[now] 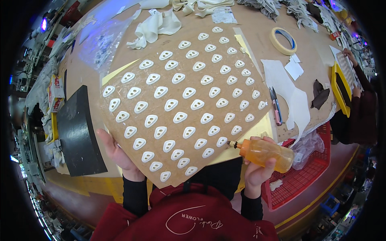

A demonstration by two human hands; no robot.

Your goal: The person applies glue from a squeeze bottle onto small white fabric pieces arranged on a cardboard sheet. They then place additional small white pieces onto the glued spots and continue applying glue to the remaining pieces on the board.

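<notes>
Board [183, 100] edge over left palm [116, 154]

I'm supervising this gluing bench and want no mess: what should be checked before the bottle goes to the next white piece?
1. Right hand has a firm grip on the orange squeeze bottle: ok.
2. Bottle nozzle points at the board's lower right edge: ok.
3. Left hand supports the brown board from below: ok.
4. White pieces lie in tidy rows: ok.
5. Glue already on the nearest pieces: cannot tell.
6. Scissors lie apart from the board: ok.
</notes>
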